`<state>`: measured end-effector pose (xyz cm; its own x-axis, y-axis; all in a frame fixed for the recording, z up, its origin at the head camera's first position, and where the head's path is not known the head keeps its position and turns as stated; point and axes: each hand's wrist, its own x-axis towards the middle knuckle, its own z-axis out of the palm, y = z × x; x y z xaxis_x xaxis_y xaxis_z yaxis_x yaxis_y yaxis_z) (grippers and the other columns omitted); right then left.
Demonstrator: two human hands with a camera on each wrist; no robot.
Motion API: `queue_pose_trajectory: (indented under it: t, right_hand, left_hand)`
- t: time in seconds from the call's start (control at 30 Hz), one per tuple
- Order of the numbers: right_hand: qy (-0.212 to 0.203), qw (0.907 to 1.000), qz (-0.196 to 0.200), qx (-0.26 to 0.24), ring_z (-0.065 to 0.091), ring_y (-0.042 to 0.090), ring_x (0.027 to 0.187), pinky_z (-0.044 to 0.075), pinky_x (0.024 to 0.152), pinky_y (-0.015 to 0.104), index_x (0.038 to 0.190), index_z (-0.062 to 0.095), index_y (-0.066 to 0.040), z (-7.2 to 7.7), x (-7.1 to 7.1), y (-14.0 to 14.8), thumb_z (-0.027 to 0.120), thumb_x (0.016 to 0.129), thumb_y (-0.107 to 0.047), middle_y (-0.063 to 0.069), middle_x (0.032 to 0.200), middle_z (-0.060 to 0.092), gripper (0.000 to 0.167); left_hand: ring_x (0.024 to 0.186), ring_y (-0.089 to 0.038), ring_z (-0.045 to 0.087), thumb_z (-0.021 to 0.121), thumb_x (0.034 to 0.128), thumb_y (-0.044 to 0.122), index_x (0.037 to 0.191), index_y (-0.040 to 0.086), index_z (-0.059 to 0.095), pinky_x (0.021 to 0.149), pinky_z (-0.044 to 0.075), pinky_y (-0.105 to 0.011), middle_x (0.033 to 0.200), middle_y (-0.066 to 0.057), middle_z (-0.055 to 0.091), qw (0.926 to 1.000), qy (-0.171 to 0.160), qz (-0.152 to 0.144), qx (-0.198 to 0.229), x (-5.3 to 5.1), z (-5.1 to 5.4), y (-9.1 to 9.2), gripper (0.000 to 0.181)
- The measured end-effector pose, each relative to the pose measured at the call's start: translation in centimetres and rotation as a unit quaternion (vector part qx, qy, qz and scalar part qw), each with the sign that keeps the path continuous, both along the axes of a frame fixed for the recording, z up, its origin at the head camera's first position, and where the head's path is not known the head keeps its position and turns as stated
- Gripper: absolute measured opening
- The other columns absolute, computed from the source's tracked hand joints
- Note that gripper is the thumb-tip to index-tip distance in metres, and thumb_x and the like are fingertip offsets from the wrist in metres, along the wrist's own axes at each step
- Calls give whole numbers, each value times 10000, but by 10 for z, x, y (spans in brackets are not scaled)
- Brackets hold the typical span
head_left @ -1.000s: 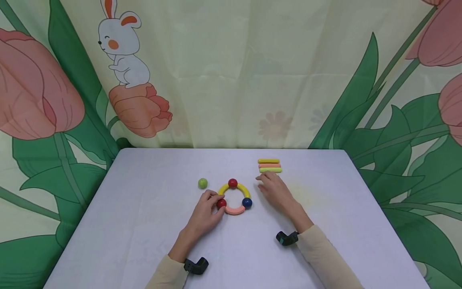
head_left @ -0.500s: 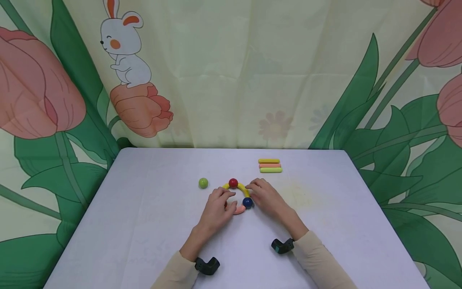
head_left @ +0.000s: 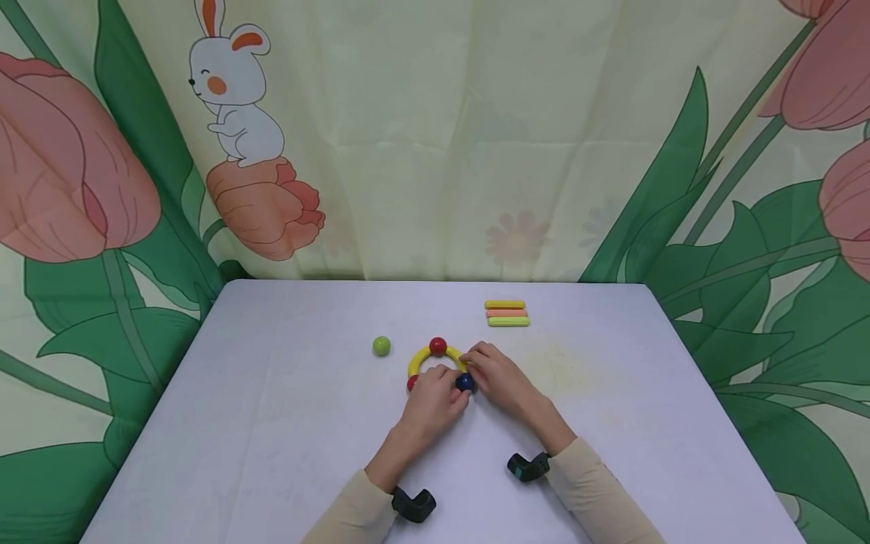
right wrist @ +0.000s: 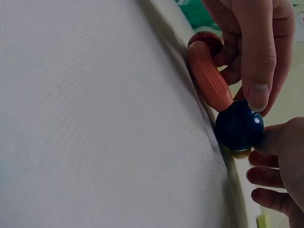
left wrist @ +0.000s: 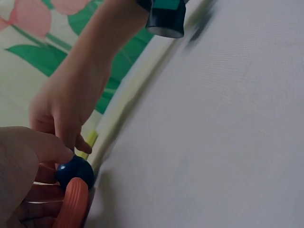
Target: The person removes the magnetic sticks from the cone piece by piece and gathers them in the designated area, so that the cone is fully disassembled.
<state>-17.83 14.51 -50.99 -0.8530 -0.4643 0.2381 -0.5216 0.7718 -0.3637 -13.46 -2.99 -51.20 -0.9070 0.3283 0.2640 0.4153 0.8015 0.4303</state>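
Observation:
On the table lies a ring of curved sticks and balls. Its parts in the head view are a red ball (head_left: 438,347) at the top, a second red ball (head_left: 411,383) partly covered at the left, a left yellow curved stick (head_left: 416,363), a right yellow curved stick (head_left: 453,353) and a blue ball (head_left: 465,382). My left hand (head_left: 430,404) reaches over the ring and pinches the blue ball between thumb and fingers. It hides the pink curved stick (right wrist: 209,78), which meets the blue ball in the right wrist view. My right hand (head_left: 506,385) pinches the right yellow curved stick beside that ball.
A loose green ball (head_left: 381,346) lies left of the ring. Behind and right are three straight sticks side by side: yellow (head_left: 505,304), pink (head_left: 506,313) and light green (head_left: 508,322). A printed curtain (head_left: 408,151) hangs behind the white table (head_left: 272,423).
My left hand has moved right, from the left red ball across the ring to the blue ball. My right hand has come in from near the straight sticks to the ring's right side.

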Motion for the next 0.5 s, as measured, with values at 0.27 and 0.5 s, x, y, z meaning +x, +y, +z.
queue_pose_trajectory:
  t: [0.27, 0.5]
  right_hand:
    - [-691, 9965, -398, -239, 582, 89, 866, 565, 846, 302, 1188, 691, -99, -1, -6, -1, 653, 978, -231, -3, 1021, 660, 251]
    - [-1302, 9877, -577, -649, 585, 55, 760, 557, 781, 295, 1163, 697, -62, 1, -16, -6, 664, 968, -249, -30, 873, 699, 272]
  left_hand:
    - [977, -174, 637, 743, 904, 338, 1229, 49, 682, 882, 577, -303, 1088, -82, 677, 9991, -322, 255, 110, -1, -1, 12, 439]
    - [910, -179, 638, 750, 897, 337, 1190, 31, 696, 815, 586, -304, 1014, -92, 689, 9983, -250, 490, 175, -2, -3, 18, 427]
